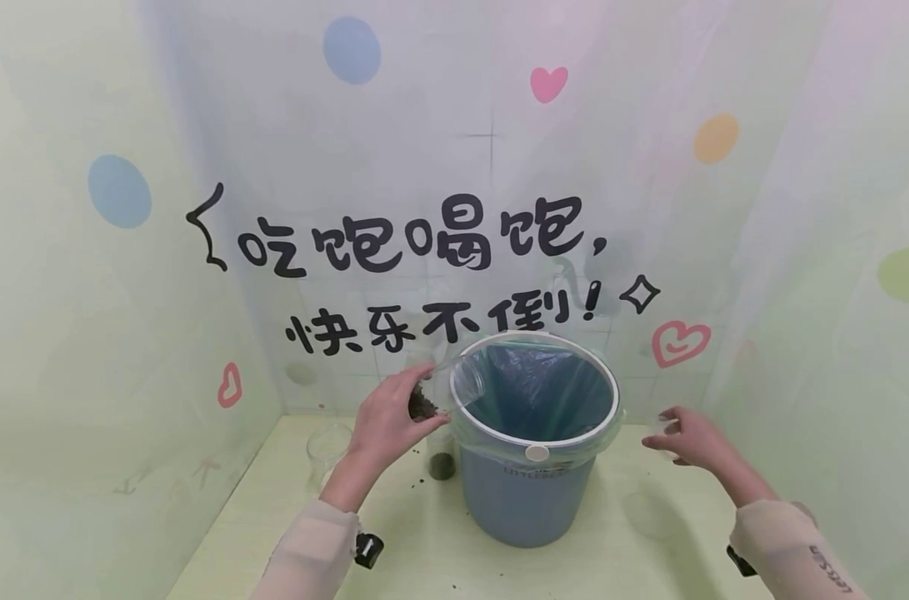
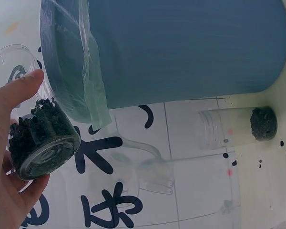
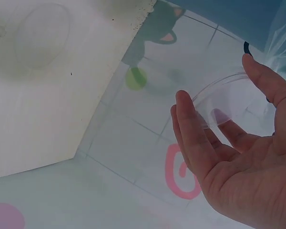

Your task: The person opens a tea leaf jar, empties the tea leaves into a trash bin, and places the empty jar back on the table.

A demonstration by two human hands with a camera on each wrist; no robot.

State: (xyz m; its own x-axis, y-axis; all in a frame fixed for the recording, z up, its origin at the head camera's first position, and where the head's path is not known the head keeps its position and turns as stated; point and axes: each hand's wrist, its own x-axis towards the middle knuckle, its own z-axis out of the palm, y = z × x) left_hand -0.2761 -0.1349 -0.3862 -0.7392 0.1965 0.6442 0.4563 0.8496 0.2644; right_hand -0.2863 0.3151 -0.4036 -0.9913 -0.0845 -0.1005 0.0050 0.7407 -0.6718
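Observation:
My left hand grips a clear jar, tilted with its mouth at the left rim of the blue bin. Dark crumbly bits lie inside the lower part of the jar. On the other side of the bin, my right hand pinches a thin, clear round lid by its edge. A pale green plastic bag lines the bin and folds over its white rim. What lies at the bottom of the bag is hidden.
Beside the bin's left wall stands a second clear jar, upright, with dark bits at its bottom. Another clear jar stands farther left. A clear round lid lies on the table right of the bin. Dark crumbs dot the tabletop.

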